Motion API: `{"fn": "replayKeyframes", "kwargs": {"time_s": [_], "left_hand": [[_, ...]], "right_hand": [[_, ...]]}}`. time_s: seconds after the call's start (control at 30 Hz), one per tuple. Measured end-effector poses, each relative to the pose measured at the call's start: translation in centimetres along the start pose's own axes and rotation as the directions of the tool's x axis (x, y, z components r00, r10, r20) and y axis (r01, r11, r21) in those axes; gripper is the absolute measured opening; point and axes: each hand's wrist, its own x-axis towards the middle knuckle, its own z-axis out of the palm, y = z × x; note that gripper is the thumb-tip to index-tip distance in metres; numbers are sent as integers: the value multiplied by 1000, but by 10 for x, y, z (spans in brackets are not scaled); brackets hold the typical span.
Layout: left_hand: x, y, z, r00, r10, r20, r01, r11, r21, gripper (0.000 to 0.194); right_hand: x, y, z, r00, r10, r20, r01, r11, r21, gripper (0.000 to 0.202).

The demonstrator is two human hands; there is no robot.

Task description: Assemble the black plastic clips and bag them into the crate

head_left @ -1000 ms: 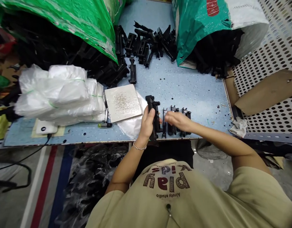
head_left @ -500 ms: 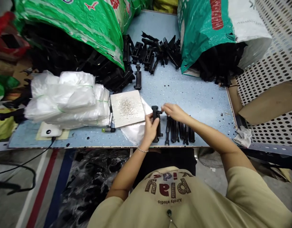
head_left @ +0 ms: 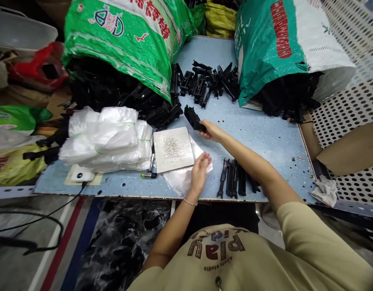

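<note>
My right hand [head_left: 211, 131] reaches over the middle of the table, its fingers closed on the near end of a black plastic part [head_left: 192, 118], which lies tilted up and to the left. My left hand [head_left: 200, 173] is empty, with fingers extended over a flat white plastic bag [head_left: 182, 180]. Beside it is a square cardboard piece [head_left: 174, 162] with small shiny specks gathered on it. A row of several black plastic parts [head_left: 234, 178] lies under my right forearm near the table's front edge; the forearm partly hides its right end.
A loose heap of black parts [head_left: 204, 81] lies between a green sack [head_left: 119, 44] and a teal-and-white sack [head_left: 259, 52], both holding more. Stacked clear bags [head_left: 107, 135], a green-tipped tool [head_left: 148, 175] and a white box with a cable [head_left: 82, 173] are at left.
The black part that was upright in my left hand has left it. My right hand has moved forward and left and now grips a black part. The view has shifted too.
</note>
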Motion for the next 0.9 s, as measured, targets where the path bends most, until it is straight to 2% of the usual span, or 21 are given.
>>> {"fn": "replayKeyframes", "kwargs": {"time_s": [0.07, 0.13, 0.2, 0.23, 0.27, 0.3, 0.33, 0.37, 0.4, 0.47, 0.5, 0.53, 0.57, 0.63, 0.67, 0.73, 0.83, 0.9], "left_hand": [[15, 23, -2, 999, -33, -9, 29, 955, -294, 58], [21, 41, 3, 999, -21, 47, 40, 897, -441, 60], [16, 53, 12, 995, 7, 95, 37, 893, -448, 55], [10, 57, 16, 993, 14, 117, 37, 905, -423, 53], [2, 59, 20, 989, 10, 146, 48, 920, -389, 51], [-7, 60, 23, 984, -3, 177, 66, 935, -349, 48], [-15, 60, 25, 978, -26, 206, 90, 947, -308, 47], [-23, 60, 27, 971, -56, 234, 119, 957, -265, 47], [-31, 60, 28, 962, -88, 258, 148, 963, -225, 48], [-43, 61, 29, 947, -149, 286, 201, 966, -161, 50], [-48, 63, 29, 935, -185, 304, 236, 962, -139, 51], [-53, 64, 28, 919, -224, 324, 276, 953, -124, 52], [-57, 67, 27, 903, -259, 343, 314, 942, -117, 52], [-64, 70, 26, 882, -304, 359, 370, 920, -128, 52], [-66, 72, 25, 879, -314, 358, 384, 913, -140, 52], [-69, 71, 26, 875, -327, 357, 401, 903, -155, 52], [-66, 64, 28, 880, -328, 344, 396, 906, -149, 50], [-61, 58, 29, 910, -296, 289, 350, 924, -154, 49]], "right_hand": [[-50, 26, -3, 985, 20, 170, -42, 990, 132, 38], [-101, 47, -2, 954, 22, 299, -55, 993, 103, 40], [-146, 57, -3, 962, 1, 274, 26, 995, -97, 39], [-163, 56, -5, 979, -57, 194, 103, 966, -238, 40], [-177, 53, -8, 984, -152, 98, 179, 898, -402, 41], [-187, 48, -11, 961, -277, 16, 237, 787, -570, 42], [-193, 41, -14, 910, -413, -26, 268, 638, -722, 45], [-197, 34, -17, 848, -529, -11, 278, 463, -842, 48], [-199, 27, -20, 794, -606, 54, 277, 280, -919, 50], [-198, 14, -23, 726, -640, 251, 296, -39, -955, 48], [-198, 8, -23, 708, -618, 342, 318, -154, -936, 46], [-198, 3, -23, 695, -585, 419, 351, -233, -907, 45], [-199, -1, -23, 685, -549, 480, 395, -274, -877, 45], [-201, -7, -23, 674, -494, 549, 491, -256, -833, 45], [-202, -9, -23, 681, -480, 553, 528, -202, -825, 45], [-203, -9, -23, 724, -473, 502, 549, -45, -835, 43], [-199, 2, -21, 823, -473, 313, 428, 155, -890, 39], [-200, 13, -16, 882, -437, 174, 310, 263, -913, 42]]}}
